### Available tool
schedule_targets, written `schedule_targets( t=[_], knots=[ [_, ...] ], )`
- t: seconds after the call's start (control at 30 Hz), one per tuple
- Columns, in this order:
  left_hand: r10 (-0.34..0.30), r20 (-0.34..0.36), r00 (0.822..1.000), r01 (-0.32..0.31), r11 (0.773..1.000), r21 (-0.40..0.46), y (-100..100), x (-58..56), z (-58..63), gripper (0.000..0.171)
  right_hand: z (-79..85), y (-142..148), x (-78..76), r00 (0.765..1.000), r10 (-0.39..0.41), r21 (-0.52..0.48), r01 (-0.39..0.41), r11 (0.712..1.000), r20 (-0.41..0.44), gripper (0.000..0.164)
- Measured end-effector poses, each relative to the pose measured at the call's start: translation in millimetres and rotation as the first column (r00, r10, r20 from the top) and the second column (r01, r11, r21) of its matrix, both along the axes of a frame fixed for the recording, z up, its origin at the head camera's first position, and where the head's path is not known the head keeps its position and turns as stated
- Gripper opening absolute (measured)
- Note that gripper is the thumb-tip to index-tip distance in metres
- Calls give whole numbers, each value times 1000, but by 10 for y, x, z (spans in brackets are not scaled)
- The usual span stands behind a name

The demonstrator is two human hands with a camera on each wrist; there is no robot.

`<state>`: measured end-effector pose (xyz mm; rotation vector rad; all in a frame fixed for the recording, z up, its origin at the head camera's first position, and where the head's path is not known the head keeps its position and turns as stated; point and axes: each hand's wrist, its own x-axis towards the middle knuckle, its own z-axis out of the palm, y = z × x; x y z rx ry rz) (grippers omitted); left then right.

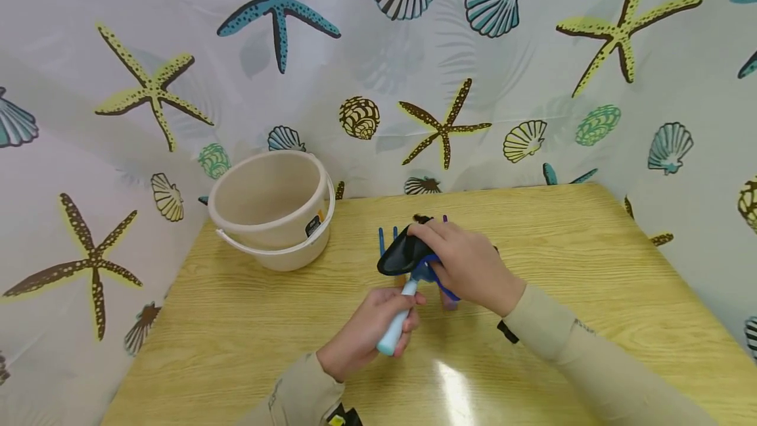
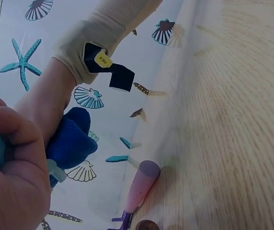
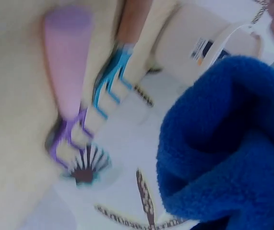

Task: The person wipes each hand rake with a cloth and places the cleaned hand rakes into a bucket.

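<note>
My left hand [image 1: 387, 321] grips the light blue handle [image 1: 395, 327] of a hand trowel, its fingers curled round it. The trowel's dark, scoop-shaped blade [image 1: 402, 255] points up and away. My right hand [image 1: 473, 268] holds a blue fluffy cloth [image 3: 218, 143] against the blade and neck, fingers over the far side. In the right wrist view the cloth is bunched into folds. Beneath the hands, a hand fork with a pink handle [image 3: 67, 67] and purple tines lies beside another with a brown handle [image 3: 134, 21] and blue tines [image 3: 110, 81].
A cream bucket [image 1: 266, 215] with a white carrying handle stands at the table's back left. The wood-grain table [image 1: 266, 347] meets a hanging sheet [image 1: 355, 51] printed with starfish and shells at the back and sides. A small black thing [image 1: 422, 219] shows behind the right hand.
</note>
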<state>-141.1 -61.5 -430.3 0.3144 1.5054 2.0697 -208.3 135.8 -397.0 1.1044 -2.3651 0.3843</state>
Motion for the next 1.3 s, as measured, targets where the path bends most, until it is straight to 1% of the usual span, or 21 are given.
schedule_targets(
  t=[0.1, 0.17, 0.23, 0.3, 0.37, 0.43, 0.53, 0.6, 0.7, 0.77, 0.83, 0.93, 1.0, 1.03, 1.1, 1.17, 1.23, 1.3],
  knots=[
    [-6, -2, 1000, 6, 1000, 6, -3, -5, 12, 23, 13, 16, -35, 998, -36, 40, 38, 998, -50, 56],
    [-2, 6, 1000, 2, 1000, 8, -7, -8, 20, 25, 18, 18, -36, 999, -35, 44, 37, 998, -35, 56],
    [8, 16, 1000, -8, 1000, 5, -10, -10, 21, 25, 21, 18, -18, 1000, -18, 32, 18, 999, 20, 55],
    [18, 24, 1000, -18, 1000, 2, -14, -12, 15, 25, 31, 16, 7, 994, 14, -4, -14, 1000, 105, 54],
    [32, 13, 999, -32, 999, 1, -8, -13, 0, 24, 53, 20, 49, 979, 62, -43, -54, 998, 193, 53],
    [48, -2, 999, -48, 999, 6, -4, -14, -11, 24, 79, 18, 91, 959, 113, -71, -98, 993, 259, 51],
    [69, -23, 997, -69, 997, 22, 2, -20, -13, 22, 119, 12, 142, 936, 163, -99, -139, 985, 313, 50],
    [71, -21, 997, -70, 997, 32, 9, -26, -9, 21, 133, 14, 153, 933, 167, -107, -140, 984, 318, 49],
    [64, -11, 998, -64, 997, 32, 15, -31, -10, 19, 107, 25, 129, 956, 130, -68, -116, 991, 261, 49],
    [50, -7, 999, -50, 998, 35, 11, -27, -19, 19, 66, 39, 94, 980, 81, -15, -79, 997, 184, 49],
    [35, -9, 999, -34, 998, 43, 3, -20, -26, 18, 24, 69, 60, 995, 31, 33, -35, 999, 98, 49],
    [17, -8, 1000, -16, 998, 54, -6, -12, -11, 19, -19, 101, 32, 1000, -24, 65, 24, 998, -11, 48],
    [21, -11, 1000, -21, 998, 53, -3, -13, 12, 19, -30, 110, 36, 998, -44, 55, 46, 997, -43, 48],
    [28, -12, 1000, -27, 999, 46, -3, -14, 29, 19, -35, 102, 42, 997, -55, 40, 57, 998, -46, 48],
    [47, -29, 998, -46, 998, 30, 0, -20, 49, 20, -46, 85, 57, 997, -79, 3, 79, 997, -4, 48],
    [65, -44, 997, -64, 998, 12, 2, -31, 53, 21, -60, 68, 77, 992, -86, -54, 92, 994, 93, 49],
    [83, -65, 994, -83, 997, -4, 4, -45, 47, 21, -74, 52, 100, 976, -55, -118, 82, 990, 212, 49],
    [99, -88, 991, -101, 995, -14, -2, -61, 31, 21, -83, 35, 121, 949, 5, -172, 51, 984, 315, 47]
  ],
)
